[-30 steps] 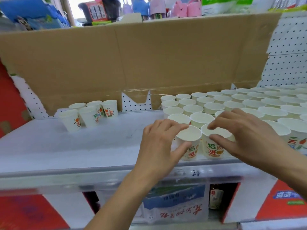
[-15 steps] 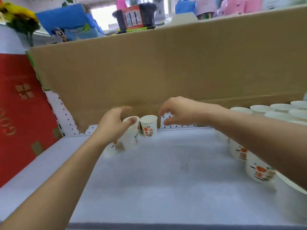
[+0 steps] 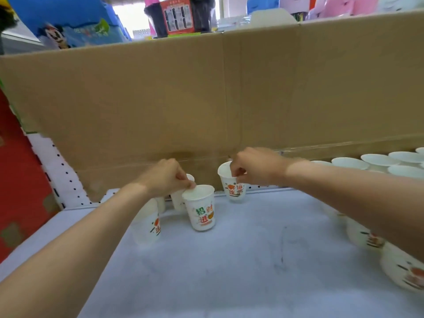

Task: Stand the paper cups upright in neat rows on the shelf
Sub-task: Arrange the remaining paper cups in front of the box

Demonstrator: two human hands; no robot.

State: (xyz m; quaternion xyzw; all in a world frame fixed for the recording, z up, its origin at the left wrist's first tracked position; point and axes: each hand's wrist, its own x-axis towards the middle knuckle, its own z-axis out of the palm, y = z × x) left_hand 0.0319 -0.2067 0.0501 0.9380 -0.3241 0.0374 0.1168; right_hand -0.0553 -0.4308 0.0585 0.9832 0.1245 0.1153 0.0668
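Two cups are being handled at once here: the left hand (image 3: 165, 178) has its fingertips pinched on the rim of the printed cup (image 3: 201, 208), which is on the left part of the white shelf (image 3: 229, 267). The right hand (image 3: 254, 168) pinches the rim of a second cup (image 3: 234, 188), a bit tilted, further back, right by the cardboard sheet (image 3: 206, 99). More loose cups (image 3: 146, 223) sit just beside the left wrist, and the tidy rows of cups (image 3: 379, 160) are over on the right.
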